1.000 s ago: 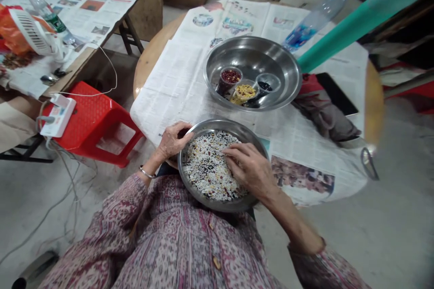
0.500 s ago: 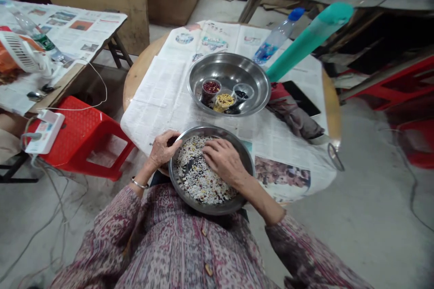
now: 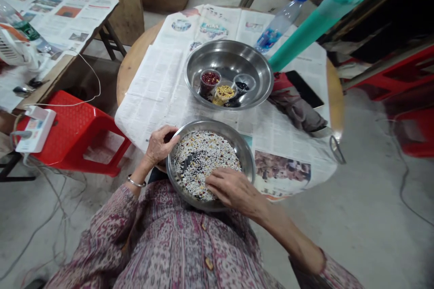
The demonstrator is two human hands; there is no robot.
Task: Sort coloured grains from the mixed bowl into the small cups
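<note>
A steel bowl [image 3: 249, 158] sits on my lap at the table's near edge. In it lies a layer of small white bead-like pieces [image 3: 217, 146], mixed with yellow, dark red and black ones. My left hand [image 3: 160, 145] grips the bowl's left rim, thumb on top and fingers underneath. Over the near right of the layer, my right hand [image 3: 230, 188] has its fingers curled together, tips touching the pieces; what they pinch is hidden. Beyond stands a larger steel basin [image 3: 230, 47] with three clear cups: one of dark red pieces [image 3: 210, 77], one of yellow [image 3: 225, 92], one of black [image 3: 242, 86].
Newspaper [image 3: 152, 86] covers the round table. On it are a water bottle [image 3: 281, 22], a green tube [image 3: 318, 22], a dark phone-like slab [image 3: 303, 88] and a grey-red cloth bundle [image 3: 294, 106]. A red stool [image 3: 77, 131] bearing a power strip [image 3: 35, 131] stands left.
My right hand has moved toward me, from the middle of the bowl to its near right part. My left hand stays on the rim. The view has tilted slightly down.
</note>
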